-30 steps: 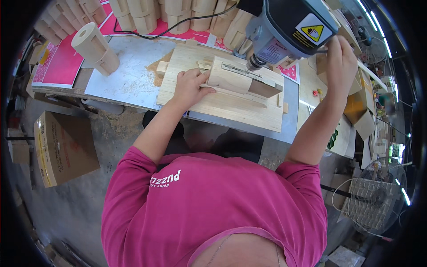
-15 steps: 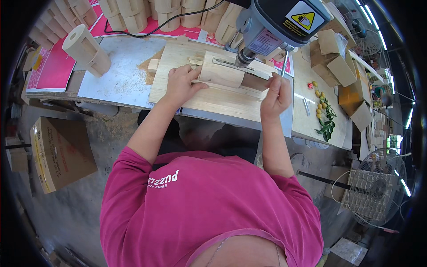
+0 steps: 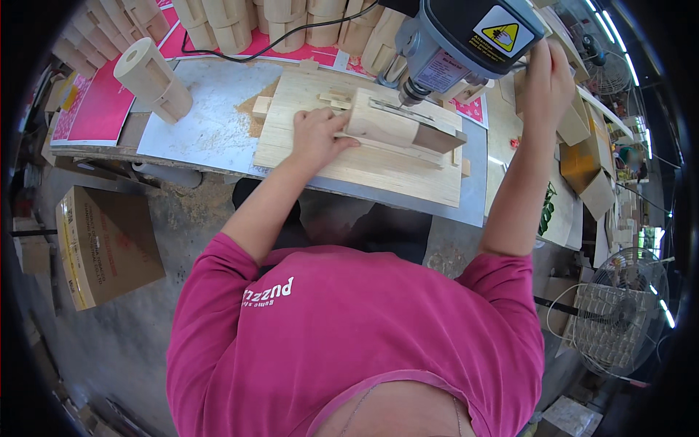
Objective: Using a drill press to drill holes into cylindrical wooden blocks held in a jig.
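Your left hand is below and to the left of the drill. Its fingers hold the left end of a wooden block, with the thumb along the block's lower near edge. Your right hand is raised at the right side of the drill, its fingers curled around the handle, most of which they hide.

The block lies directly under the drill on a flat wooden board, which rests on the table. A long narrow slot runs along the top of the block, and the drill bit points down at it; you cannot tell from here whether the tip touches the wood. The block's right end shows a darker face.

Well to the left of the drill, one wooden cylinder stands slightly tilted in view, with sawdust between it and the board. More cylinders stand in a row beyond, left of the drill, and a black cord runs in front of them. Green leaves lie below and right of the drill, past your forearm. A fan stands farther off on that side, and a cardboard box sits far to the drill's lower left.
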A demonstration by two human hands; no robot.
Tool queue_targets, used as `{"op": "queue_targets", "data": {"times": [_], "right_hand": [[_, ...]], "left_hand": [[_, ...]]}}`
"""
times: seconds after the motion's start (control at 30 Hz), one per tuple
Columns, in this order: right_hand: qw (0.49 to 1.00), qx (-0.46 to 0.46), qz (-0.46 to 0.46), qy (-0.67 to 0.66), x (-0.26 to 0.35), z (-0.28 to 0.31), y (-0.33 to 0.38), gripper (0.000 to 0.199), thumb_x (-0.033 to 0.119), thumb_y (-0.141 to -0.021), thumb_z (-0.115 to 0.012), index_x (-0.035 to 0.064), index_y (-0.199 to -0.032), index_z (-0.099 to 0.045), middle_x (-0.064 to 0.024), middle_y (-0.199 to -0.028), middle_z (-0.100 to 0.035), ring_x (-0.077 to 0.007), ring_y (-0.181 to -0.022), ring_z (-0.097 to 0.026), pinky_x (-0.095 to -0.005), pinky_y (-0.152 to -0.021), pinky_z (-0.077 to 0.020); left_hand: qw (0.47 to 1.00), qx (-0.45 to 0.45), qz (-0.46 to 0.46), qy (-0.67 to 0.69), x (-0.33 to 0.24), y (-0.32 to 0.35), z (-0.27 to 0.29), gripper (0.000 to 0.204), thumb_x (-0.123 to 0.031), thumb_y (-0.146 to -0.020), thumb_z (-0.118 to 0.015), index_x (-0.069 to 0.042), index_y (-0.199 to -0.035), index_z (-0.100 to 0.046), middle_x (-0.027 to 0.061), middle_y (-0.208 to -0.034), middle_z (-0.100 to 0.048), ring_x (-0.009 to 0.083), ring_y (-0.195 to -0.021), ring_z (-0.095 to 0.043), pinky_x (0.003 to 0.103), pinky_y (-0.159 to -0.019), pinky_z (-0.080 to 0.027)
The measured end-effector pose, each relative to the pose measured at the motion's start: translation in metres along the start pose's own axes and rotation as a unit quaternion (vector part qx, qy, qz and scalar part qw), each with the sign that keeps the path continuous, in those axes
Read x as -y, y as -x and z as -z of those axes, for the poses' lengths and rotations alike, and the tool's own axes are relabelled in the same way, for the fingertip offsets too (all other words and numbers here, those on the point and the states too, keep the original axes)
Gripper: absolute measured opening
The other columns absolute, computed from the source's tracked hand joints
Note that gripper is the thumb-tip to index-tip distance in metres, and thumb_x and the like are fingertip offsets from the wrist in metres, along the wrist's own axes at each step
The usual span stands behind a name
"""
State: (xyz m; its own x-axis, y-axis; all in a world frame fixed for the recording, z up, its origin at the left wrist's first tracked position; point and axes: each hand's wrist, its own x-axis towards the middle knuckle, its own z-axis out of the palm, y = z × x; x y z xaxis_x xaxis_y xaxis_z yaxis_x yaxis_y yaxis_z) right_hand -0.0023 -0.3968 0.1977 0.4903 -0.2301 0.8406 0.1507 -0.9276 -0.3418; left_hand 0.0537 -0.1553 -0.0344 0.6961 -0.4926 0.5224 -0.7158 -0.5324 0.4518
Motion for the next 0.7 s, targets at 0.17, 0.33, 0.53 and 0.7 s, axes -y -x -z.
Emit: {"op": "queue_targets", "data": {"times": [0.17,0.33,0.53,0.7], "right_hand": [[0.999,0.027,0.021,0.035,-0.085,-0.032,-0.043,0.036,0.031,-0.085,-0.049,0.0003,-0.096,-0.064,-0.0091,-0.079,-0.064,-0.0123,-0.075,-0.056,-0.0261,-0.067,-0.042],[0.982,0.096,-0.133,0.09,-0.014,0.0,-0.023,0.035,0.031,-0.085,-0.049,-0.0001,-0.091,-0.064,-0.0114,-0.077,-0.064,-0.0161,-0.073,-0.057,-0.0284,-0.068,-0.0428],[0.994,0.038,-0.081,-0.066,0.036,0.022,0.059,0.02,0.014,-0.086,-0.053,-0.0019,-0.074,-0.057,-0.0036,-0.056,-0.047,-0.0074,-0.056,-0.042,-0.0238,-0.052,-0.0357],[0.98,0.007,-0.132,-0.15,0.028,0.006,0.125,0.016,0.009,-0.087,-0.051,-0.0025,-0.084,-0.062,-0.0015,-0.057,-0.047,-0.0071,-0.054,-0.045,-0.0226,-0.051,-0.035]], "left_hand": [[1.0,-0.013,-0.018,0.02,-0.016,-0.006,-0.013,0.049,-0.04,-0.06,-0.074,-0.014,-0.1,-0.064,-0.001,-0.073,-0.053,0.0178,-0.074,-0.051,0.036,-0.073,-0.029],[1.0,-0.011,-0.019,0.006,-0.014,0.0,-0.011,0.052,-0.043,-0.06,-0.073,-0.014,-0.102,-0.064,-0.0018,-0.074,-0.054,0.017,-0.074,-0.05,0.035,-0.072,-0.028],[1.0,-0.003,-0.005,0.017,-0.013,0.0,-0.013,0.05,-0.04,-0.059,-0.075,-0.019,-0.102,-0.065,0.0001,-0.074,-0.052,0.0175,-0.075,-0.051,0.036,-0.073,-0.027],[1.0,0.002,-0.006,0.014,-0.015,-0.003,-0.012,0.051,-0.04,-0.059,-0.075,-0.019,-0.105,-0.065,0.0002,-0.074,-0.052,0.0168,-0.075,-0.05,0.035,-0.072,-0.027]]}}
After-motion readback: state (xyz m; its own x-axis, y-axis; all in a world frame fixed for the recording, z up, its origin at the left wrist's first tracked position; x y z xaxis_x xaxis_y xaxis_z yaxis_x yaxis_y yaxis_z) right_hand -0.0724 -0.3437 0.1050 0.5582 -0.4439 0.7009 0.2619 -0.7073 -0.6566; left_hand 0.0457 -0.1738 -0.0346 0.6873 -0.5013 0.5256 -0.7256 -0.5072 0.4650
